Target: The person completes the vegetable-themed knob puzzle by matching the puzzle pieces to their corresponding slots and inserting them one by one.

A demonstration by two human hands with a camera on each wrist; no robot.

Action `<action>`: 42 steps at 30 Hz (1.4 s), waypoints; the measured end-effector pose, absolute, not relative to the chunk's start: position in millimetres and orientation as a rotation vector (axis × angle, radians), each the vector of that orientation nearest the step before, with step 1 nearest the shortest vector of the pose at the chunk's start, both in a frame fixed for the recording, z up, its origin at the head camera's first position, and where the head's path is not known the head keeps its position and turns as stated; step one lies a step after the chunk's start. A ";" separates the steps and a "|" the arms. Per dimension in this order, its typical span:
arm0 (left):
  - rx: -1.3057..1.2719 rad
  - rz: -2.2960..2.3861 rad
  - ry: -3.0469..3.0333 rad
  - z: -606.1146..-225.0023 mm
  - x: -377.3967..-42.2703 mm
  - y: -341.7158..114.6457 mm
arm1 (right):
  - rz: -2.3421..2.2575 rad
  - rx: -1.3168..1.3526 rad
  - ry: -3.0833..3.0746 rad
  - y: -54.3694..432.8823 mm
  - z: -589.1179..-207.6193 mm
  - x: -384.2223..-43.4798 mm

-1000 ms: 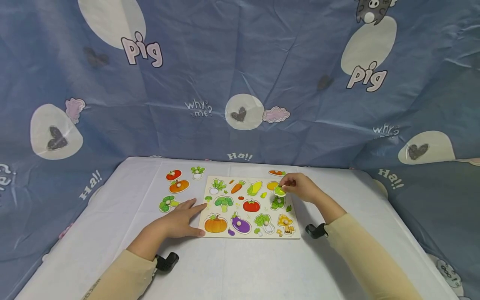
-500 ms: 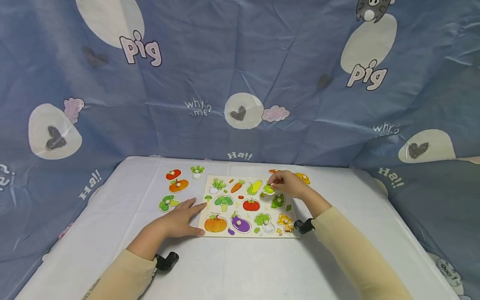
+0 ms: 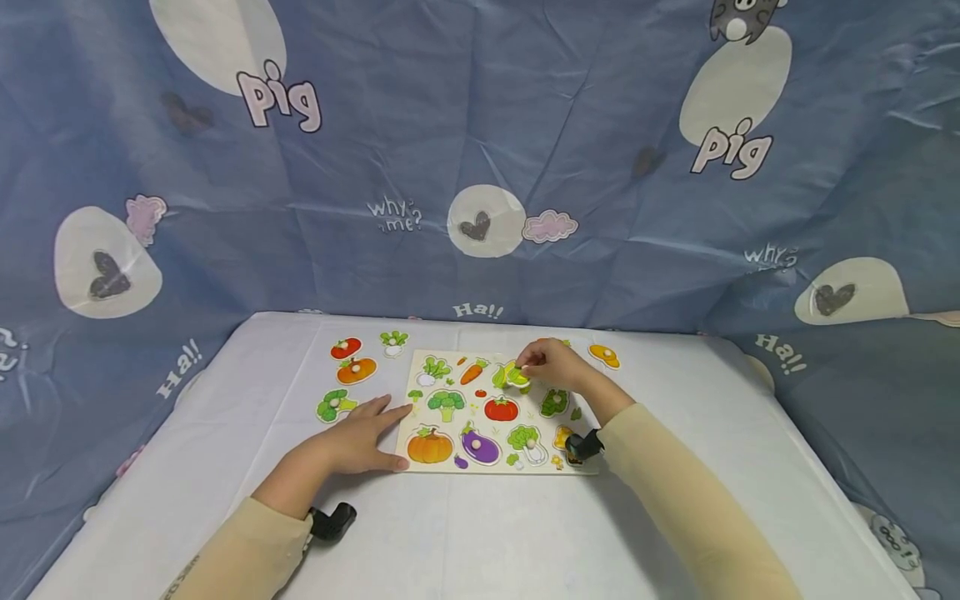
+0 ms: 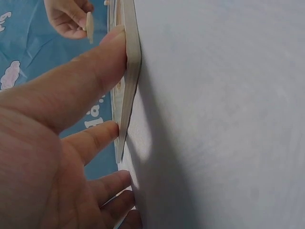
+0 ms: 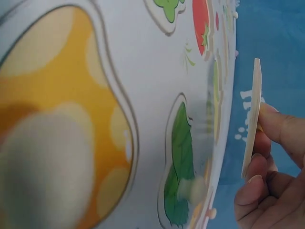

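Observation:
My right hand [image 3: 558,367] pinches a green-and-yellow puzzle piece [image 3: 517,377] just over the corn picture in the top row of the vegetable peg board. In the right wrist view the piece [image 5: 254,114] appears edge-on between thumb and fingers, off the board's surface. My left hand [image 3: 356,442] lies spread at the left edge of the board [image 3: 474,408]. Its thumb and index finger touch that edge, as the left wrist view shows beside the board's side [image 4: 131,67]. Knobbed eggplant [image 3: 480,450], bok choy [image 3: 527,444] and leafy green [image 3: 554,403] pieces sit in the board.
Loose tomato [image 3: 345,348], pumpkin [image 3: 356,371], broccoli [image 3: 333,406] and white radish [image 3: 393,343] pieces lie left of and behind the board. A yellow piece [image 3: 604,356] lies behind right. The right wrist camera partly covers the mushroom piece [image 3: 562,437].
My right hand has moved left across the board's top row with the green-and-yellow piece, from above the leafy green to the corn picture. The left hand has stayed put.

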State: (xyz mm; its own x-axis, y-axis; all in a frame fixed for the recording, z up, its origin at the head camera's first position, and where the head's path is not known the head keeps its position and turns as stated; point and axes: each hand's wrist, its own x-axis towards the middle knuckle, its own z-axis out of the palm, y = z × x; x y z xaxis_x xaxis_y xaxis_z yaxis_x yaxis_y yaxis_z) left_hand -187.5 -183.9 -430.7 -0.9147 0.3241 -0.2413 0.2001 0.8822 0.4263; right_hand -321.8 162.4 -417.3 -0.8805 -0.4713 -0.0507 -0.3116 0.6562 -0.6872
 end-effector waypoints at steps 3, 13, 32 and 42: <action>0.396 0.580 2.746 -430.9 -187.6 -183.2 | -1.054 -0.614 2.643 159.2 -419.7 -323.8; 0.390 0.574 2.746 -429.1 -186.9 -182.4 | -1.077 -0.569 2.605 149.1 -428.0 -331.0; 0.416 0.599 2.742 -429.0 -186.0 -184.0 | -1.051 -0.478 2.594 135.7 -430.6 -330.1; 0.409 0.596 2.744 -432.0 -186.9 -185.5 | -0.970 -0.403 2.629 126.7 -432.4 -332.9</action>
